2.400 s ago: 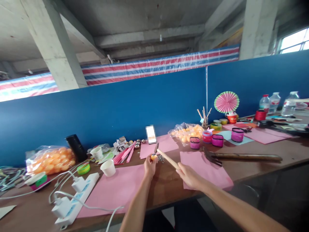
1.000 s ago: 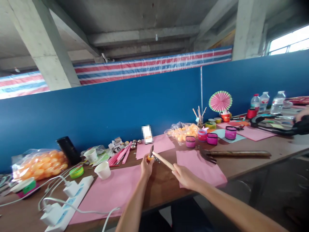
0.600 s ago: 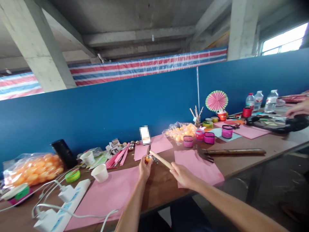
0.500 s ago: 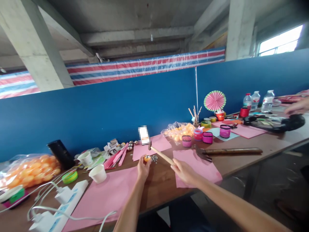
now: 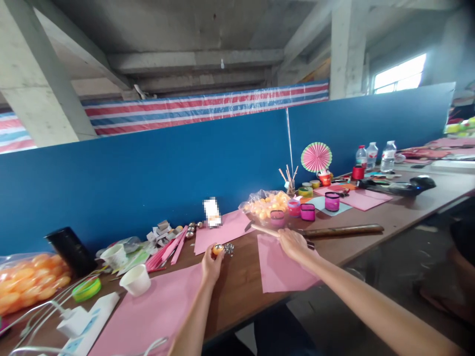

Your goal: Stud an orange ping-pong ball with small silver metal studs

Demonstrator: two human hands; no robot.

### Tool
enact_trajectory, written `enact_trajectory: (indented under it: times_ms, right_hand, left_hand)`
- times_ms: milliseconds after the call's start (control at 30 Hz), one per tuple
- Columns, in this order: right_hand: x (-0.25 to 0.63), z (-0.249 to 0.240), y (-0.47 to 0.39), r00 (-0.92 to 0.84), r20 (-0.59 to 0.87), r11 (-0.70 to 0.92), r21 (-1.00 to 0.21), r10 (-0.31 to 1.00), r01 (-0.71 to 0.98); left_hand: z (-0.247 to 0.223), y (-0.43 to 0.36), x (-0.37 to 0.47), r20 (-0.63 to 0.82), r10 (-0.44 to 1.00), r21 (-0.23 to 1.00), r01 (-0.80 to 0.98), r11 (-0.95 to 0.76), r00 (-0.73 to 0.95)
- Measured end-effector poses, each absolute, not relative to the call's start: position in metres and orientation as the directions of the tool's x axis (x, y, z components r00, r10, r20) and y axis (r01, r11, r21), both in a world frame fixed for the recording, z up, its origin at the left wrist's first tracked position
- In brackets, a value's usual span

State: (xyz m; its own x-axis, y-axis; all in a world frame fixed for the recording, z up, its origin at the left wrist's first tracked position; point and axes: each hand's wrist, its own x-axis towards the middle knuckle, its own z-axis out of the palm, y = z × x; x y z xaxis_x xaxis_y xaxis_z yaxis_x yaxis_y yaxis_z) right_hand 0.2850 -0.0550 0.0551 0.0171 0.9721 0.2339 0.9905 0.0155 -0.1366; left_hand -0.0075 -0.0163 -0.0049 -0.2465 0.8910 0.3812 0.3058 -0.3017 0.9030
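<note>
My left hand [image 5: 211,267] pinches a small round piece, orange with a shiny metallic top [image 5: 218,249], just above the brown table. Beside its fingertips lies a cluster of small silvery bits [image 5: 229,249], too small to name. My right hand [image 5: 295,245] is wrapped around the pale wooden handle of a small hammer [image 5: 266,230]. The hammer's dark head points left, apart from the round piece. Behind my right hand, a larger claw hammer [image 5: 343,230] with a brown handle lies on the table, its head partly hidden by the hand.
Pink sheets [image 5: 152,306] lie on the table [image 5: 237,296]. To the left stand a white paper cup [image 5: 135,280], a bag of orange balls [image 5: 33,279] and a power strip [image 5: 97,321] with cables. Farther back are another bag of balls [image 5: 265,203], magenta containers [image 5: 332,201] and bottles [image 5: 388,156].
My right hand has drawn the small hammer back to the right, away from my left hand. The view has turned right. Another person's hand at the right is gone from view.
</note>
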Motion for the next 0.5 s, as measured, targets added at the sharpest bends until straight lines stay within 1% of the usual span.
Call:
enact_trajectory:
  times_ms: [167, 500]
  right_hand:
    - [0.2838, 0.0510, -0.0492, 0.020, 0.203, 0.006, -0.125, 0.979, 0.992]
    - [0.2792, 0.0513, -0.0481, -0.016, 0.209, 0.041, -0.118, 0.978, 0.992]
  left_hand:
    - [-0.0051, -0.0170, -0.0068, 0.367, 0.897, 0.909, 0.302, -0.288, -0.247]
    - [-0.0017, -0.0194, -0.0046, 0.363, 0.889, 0.912, 0.303, -0.278, -0.278]
